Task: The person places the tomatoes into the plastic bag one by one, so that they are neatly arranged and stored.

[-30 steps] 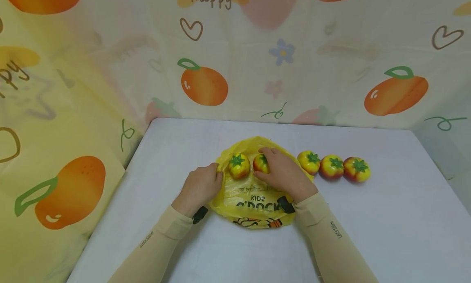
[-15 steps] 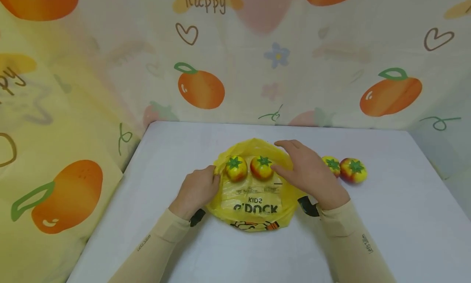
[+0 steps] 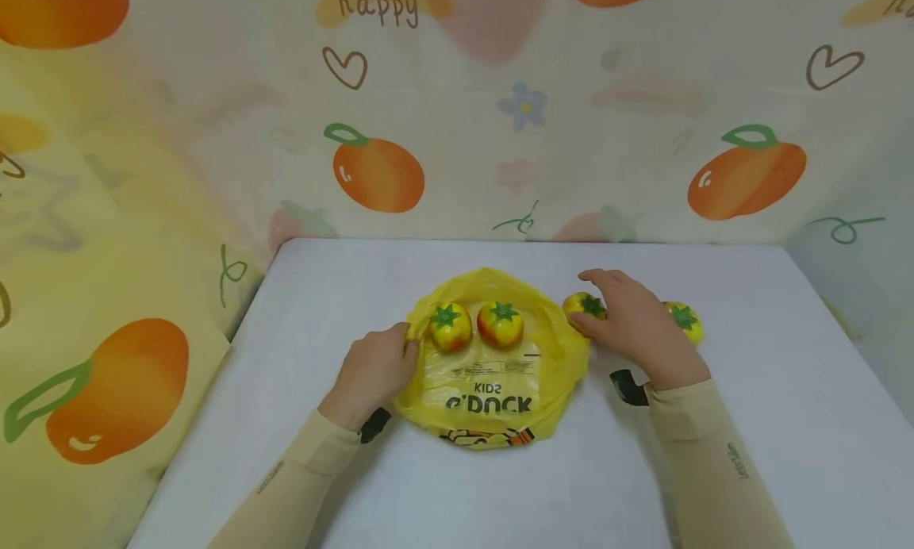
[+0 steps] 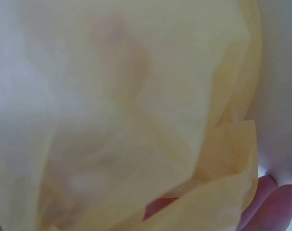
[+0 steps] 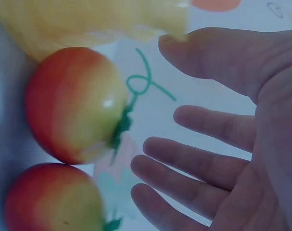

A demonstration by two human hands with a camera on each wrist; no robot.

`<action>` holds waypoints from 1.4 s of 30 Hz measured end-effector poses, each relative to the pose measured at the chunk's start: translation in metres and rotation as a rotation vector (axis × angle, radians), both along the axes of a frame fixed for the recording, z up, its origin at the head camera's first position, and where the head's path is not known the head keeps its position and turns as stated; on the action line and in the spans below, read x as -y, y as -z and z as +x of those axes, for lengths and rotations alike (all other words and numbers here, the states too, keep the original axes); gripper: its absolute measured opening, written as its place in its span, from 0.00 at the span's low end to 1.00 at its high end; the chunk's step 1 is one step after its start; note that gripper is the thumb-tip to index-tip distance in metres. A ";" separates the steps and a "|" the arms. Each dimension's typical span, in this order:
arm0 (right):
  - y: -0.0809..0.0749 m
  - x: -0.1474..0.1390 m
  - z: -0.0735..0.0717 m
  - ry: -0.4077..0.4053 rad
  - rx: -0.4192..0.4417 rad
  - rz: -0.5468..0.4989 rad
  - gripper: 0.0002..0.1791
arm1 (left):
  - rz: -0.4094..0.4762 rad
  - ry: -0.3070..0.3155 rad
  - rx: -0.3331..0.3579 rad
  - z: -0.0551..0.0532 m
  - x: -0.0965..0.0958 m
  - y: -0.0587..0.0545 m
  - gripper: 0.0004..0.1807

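Note:
A yellow plastic bag (image 3: 493, 366) lies spread on the table, its mouth wide. Two toy fruits, red-yellow with green star-shaped tops, sit inside: one on the left (image 3: 450, 327), one on the right (image 3: 500, 324). My left hand (image 3: 374, 370) pinches the bag's left rim; in the left wrist view yellow film covers most of that hand. To the right of the bag, my right hand (image 3: 639, 327) hovers with spread fingers at the nearest loose fruit (image 3: 584, 304). The right wrist view shows a gap between the fingers and this fruit (image 5: 76, 106).
Another loose fruit (image 3: 685, 322) shows past my right wrist. A further one (image 5: 52, 199) touches the nearest fruit in the right wrist view. The white table (image 3: 771, 422) ends at a fruit-printed cloth (image 3: 464, 136) behind and at the left.
My right hand has left the right-hand fruit in the bag and moved right to the loose row. My left hand keeps its hold on the bag rim. The head view has shifted slightly.

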State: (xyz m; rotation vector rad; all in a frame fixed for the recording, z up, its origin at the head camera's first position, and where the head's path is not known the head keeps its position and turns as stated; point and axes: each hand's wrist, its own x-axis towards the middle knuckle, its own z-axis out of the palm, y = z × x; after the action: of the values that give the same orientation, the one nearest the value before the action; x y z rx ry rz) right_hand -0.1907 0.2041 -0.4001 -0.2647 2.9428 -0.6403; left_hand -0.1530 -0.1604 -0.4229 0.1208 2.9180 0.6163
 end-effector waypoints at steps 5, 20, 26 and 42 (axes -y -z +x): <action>0.005 0.003 -0.006 -0.011 0.023 0.041 0.38 | 0.013 0.006 -0.013 0.001 0.003 -0.001 0.12; 0.027 0.004 -0.003 -0.025 0.017 0.114 0.37 | 0.005 0.019 -0.026 0.004 0.000 0.006 0.12; 0.025 0.005 -0.008 -0.042 -0.030 0.129 0.36 | -0.002 0.025 -0.044 0.002 0.000 0.003 0.12; 0.013 0.002 -0.009 0.003 -0.016 0.048 0.38 | -0.017 0.017 -0.025 0.000 0.000 0.002 0.12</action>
State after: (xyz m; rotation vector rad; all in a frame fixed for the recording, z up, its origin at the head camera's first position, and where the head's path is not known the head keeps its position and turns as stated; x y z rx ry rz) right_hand -0.1999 0.2022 -0.4129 -0.2619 2.9702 -0.5700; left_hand -0.1528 -0.1608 -0.4246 0.1527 2.9424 0.5909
